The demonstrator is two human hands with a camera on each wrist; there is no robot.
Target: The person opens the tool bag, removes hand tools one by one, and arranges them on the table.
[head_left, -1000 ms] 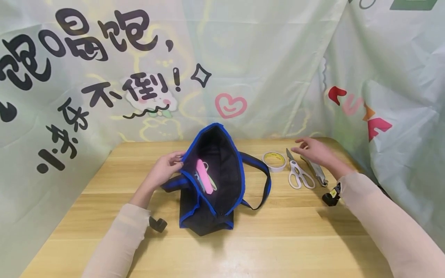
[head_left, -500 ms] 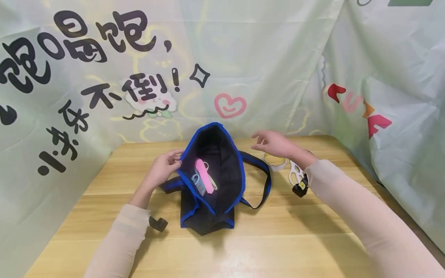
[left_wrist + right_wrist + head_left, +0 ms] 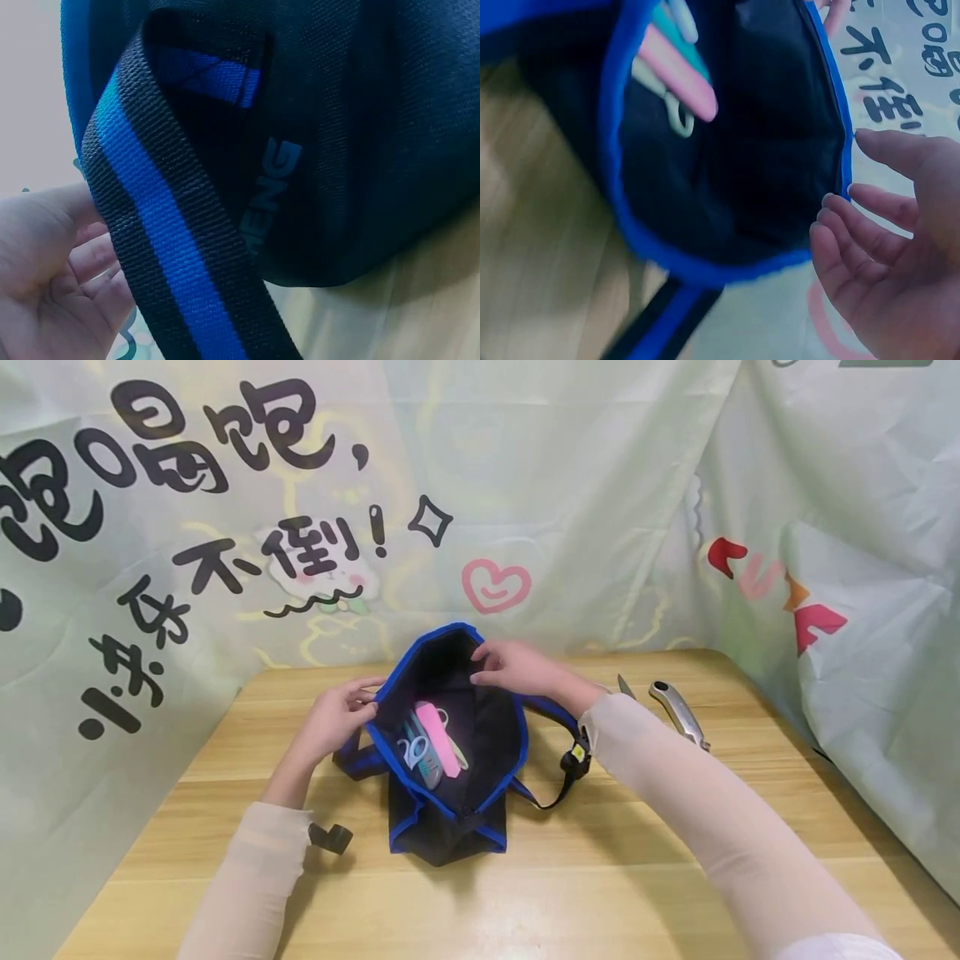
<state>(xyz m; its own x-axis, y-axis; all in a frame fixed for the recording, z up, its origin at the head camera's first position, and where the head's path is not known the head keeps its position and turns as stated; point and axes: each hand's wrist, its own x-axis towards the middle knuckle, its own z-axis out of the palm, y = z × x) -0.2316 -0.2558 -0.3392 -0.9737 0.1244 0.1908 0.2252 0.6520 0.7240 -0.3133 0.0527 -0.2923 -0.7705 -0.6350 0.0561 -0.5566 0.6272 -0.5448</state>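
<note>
A black tote bag with blue edging (image 3: 446, 835) stands on the table, its mouth facing up. At its left rim my left hand (image 3: 337, 714) pinches the edge between thumb and fingers; in the left wrist view a black-and-blue strap (image 3: 161, 202) crosses in front of the fingers. My right hand (image 3: 517, 670) is over the right part of the bag's mouth, fingers loosely bent and holding nothing. Inside lie a flat pink item (image 3: 437, 739), a blue-grey item with pale loops (image 3: 423, 760) and a pale green looped item (image 3: 679, 116), their kinds unclear.
To the right lie a silver-handled folding knife (image 3: 678, 714) and scissors, of which only the blade tip (image 3: 624, 685) shows beyond my right sleeve. The arm hides the roll of tape. A printed cloth (image 3: 585, 527) hangs behind the wooden table (image 3: 540, 893).
My right hand has moved left from near the knife, past the tape, to the bag's mouth. The left hand has drawn the bag's left rim slightly outward, showing more inside.
</note>
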